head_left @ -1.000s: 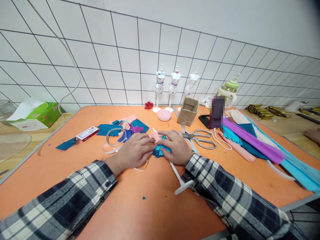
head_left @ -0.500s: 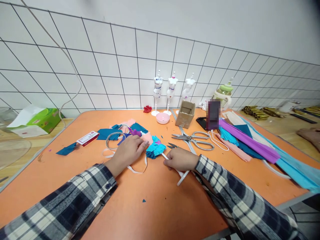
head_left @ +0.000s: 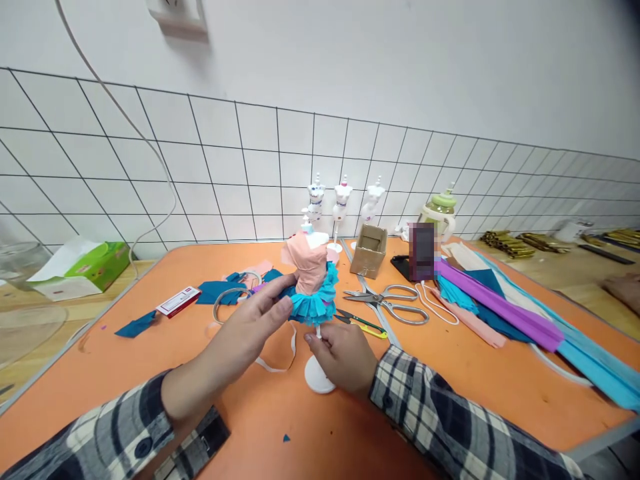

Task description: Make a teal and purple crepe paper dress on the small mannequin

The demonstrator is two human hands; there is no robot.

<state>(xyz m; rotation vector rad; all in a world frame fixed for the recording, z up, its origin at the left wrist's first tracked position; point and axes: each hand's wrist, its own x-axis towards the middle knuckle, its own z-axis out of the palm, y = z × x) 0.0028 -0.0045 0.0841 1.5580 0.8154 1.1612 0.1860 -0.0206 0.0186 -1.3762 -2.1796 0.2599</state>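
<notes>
A small mannequin stands upright in front of me on a white pole with a round white base. It wears a pink crepe-paper bodice and a ruffled turquoise skirt. My right hand is closed round the pole just under the skirt. Against the skirt's left side lies my left hand, its fingers stretched out and the thumb apart; some fingertips are hidden behind the paper. Large scissors and a yellow-handled cutting tool lie right of the mannequin. A white ribbon curls below my left hand.
Three bare white mannequins stand at the back beside a small cardboard box. Crepe-paper strips, a phone and a bottle are on the right. Blue paper scraps, a label card and a tissue pack lie left.
The mannequin, tilted over with its top to the left before, is now upright with its base at the bottom. My left hand has opened along the skirt. The view has tipped upward.
</notes>
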